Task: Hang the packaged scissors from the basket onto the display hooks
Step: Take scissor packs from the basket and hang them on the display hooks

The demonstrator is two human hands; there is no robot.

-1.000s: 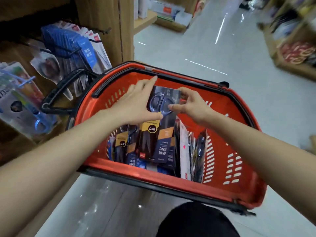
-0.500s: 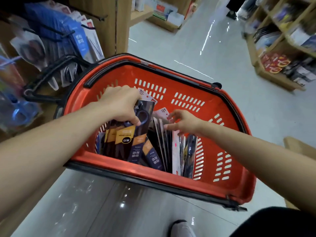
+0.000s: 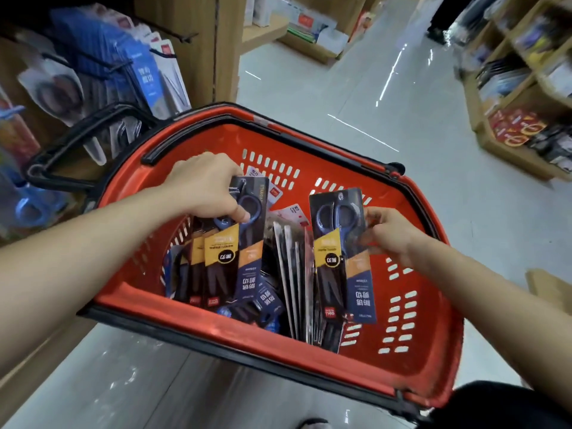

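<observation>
1. Packaged scissors [image 3: 340, 252]: flat card-and-blister pack, pinched along its right edge by right hand [image 3: 387, 233], held over the right half of red basket [image 3: 309, 363], handle loops toward 12 o'clock, blades toward 6.
2. Second pack [image 3: 244, 243] gripped near its top by left hand [image 3: 204, 187], fingers curled over the handle end; lower end down among its neighbours at 9 o'clock in the basket.
3. More packs [image 3: 291, 267] standing on edge between the two, near the basket's middle.
4. Display hooks [image 3: 102, 66] off at 10 o'clock from the basket, fixed to wooden shelving, already carrying hung goods.
5. Probably light overall, with the steel blades weighting the lower end; likely to swing if held by one corner only.
6. Card backing stiff yet bendable; glossy blister probably slick, so better pinched on the flat card margin than on the plastic bulge.
7. Best taken at the top edge, just beside the hang hole, leaving the hole free for the wire; hole too small to make out clearly.
8. Hardly fragile, though card round the hole could tear if forced onto a hook at an angle.
</observation>
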